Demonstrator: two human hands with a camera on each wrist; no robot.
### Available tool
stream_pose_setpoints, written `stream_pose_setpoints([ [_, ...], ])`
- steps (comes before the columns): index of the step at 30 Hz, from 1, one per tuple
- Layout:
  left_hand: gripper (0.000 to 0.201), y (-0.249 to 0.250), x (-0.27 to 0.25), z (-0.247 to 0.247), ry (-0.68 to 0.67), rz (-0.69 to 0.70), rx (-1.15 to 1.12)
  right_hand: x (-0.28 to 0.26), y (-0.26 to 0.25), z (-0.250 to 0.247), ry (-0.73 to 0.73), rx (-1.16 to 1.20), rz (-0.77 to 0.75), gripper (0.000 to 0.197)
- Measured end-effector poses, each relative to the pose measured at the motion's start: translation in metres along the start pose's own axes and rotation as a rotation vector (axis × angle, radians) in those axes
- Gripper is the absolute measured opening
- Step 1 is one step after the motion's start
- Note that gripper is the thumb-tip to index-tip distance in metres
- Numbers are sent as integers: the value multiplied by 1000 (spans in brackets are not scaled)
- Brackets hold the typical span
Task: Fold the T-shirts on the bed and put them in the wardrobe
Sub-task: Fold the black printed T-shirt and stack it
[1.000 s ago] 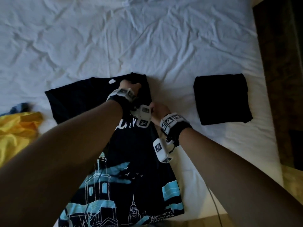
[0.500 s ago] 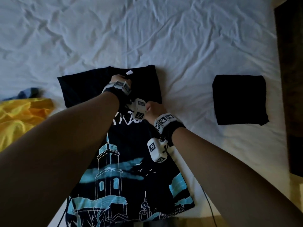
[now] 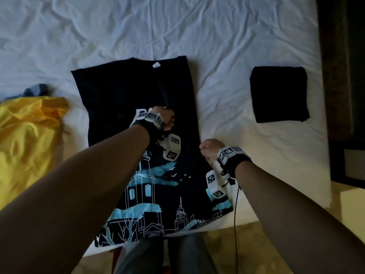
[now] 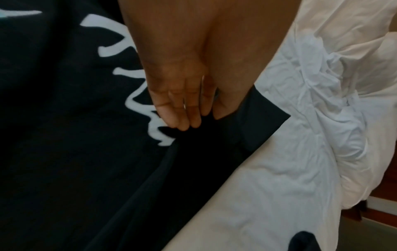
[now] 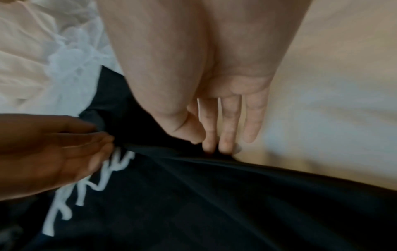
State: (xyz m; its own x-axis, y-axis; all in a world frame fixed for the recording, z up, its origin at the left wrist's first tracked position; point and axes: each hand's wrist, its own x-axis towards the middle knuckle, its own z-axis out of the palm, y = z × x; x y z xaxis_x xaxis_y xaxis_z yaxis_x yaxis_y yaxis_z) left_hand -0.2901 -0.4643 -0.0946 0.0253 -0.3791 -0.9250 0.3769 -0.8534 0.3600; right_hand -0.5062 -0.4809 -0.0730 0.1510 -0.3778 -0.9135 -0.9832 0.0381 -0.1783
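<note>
Both grips pinching black T-shirt, bed

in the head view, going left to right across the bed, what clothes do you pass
Crumpled yellow garment → dark printed T-shirt with a blue-and-white building graphic, spread flat and held by both hands → folded black T-shirt near the bed's right edge.

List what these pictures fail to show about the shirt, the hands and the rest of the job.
- Wardrobe: in no view.
- Printed T-shirt: the left forearm covers part of its print and lettering in the head view.
- Left hand: fingertips buried in the fabric fold.
- Right hand: wrist view blurred, fingertips hidden at the hem.
- Yellow garment: cut off by the left edge.
</note>
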Motion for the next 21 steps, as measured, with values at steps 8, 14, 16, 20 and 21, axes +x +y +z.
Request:
stream_pose_setpoints([
  [8, 22, -101, -12, 40, 7, -71, 73, -13, 99, 41, -165, -249, 62, 33],
  [14, 20, -163, -29, 70, 77, -41, 122, -44, 142, 60, -162, -275, -102, 26],
  [16, 18, -180, -41, 80, 65, -54, 133, -59, 148, 64, -115, -238, -167, 28],
  [20, 28, -211, -67, 95, -25, -86, 74, -97, 143, 73, -60, -97, -272, 56],
  [21, 33, -216, -78, 100, -62, -92, 2, -107, 139, 77, -53, -83, -298, 60],
])
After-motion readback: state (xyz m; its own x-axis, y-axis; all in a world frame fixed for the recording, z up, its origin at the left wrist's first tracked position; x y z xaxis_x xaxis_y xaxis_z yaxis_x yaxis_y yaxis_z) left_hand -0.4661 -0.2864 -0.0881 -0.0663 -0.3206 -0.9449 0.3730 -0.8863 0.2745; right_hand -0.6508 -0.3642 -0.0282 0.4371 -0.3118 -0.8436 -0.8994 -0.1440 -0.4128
